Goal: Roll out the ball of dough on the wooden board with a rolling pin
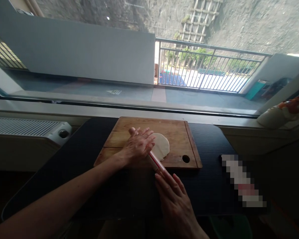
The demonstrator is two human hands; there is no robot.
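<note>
A flat, round, pale sheet of dough (161, 144) lies on a wooden cutting board (149, 124). Across its left part my left hand (139, 144) rests palm down, fingers stretched and spread, over the far end of a slim red-and-white rod (155, 162) like a rolling pin. The rod slants toward me over the board's near edge. My right hand (173, 196) is closed over its near end, just off the board, fingers close together. Both thumbs' undersides and the rod's ends are hidden.
The board stands on a black table (204, 139) against a window sill (114, 111). A white radiator (32, 129) is at the left. A blurred-out object (244, 182) lies at the table's right edge, and a pale pot (271, 116) stands on the sill at right.
</note>
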